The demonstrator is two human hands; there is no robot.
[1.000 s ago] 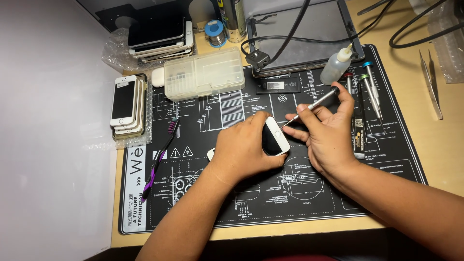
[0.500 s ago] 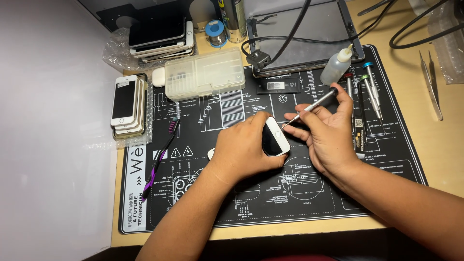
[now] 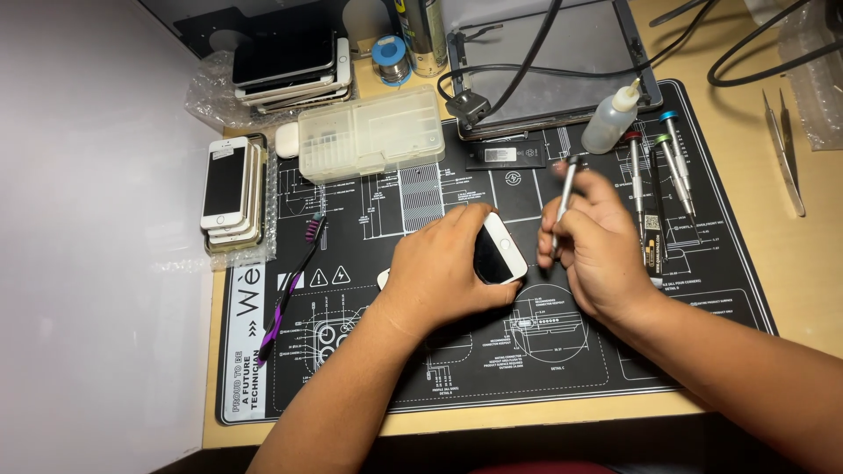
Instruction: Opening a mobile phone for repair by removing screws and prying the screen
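head view: phone (image 3: 499, 254) in left grip (image 3: 439, 272), screwdriver (image 3: 564, 195) in right grip (image 3: 597, 246).

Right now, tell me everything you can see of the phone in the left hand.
The phone is a small white handset with a dark, unlit screen and a round home button at its near-right end. Its corners are rounded and its face looks glassy. It lies face up and tilted diagonally over the black mat, gripped by the left hand, whose fingers cover most of its upper half. The right hand beside it holds a slim metal screwdriver, its tip clear of the phone.
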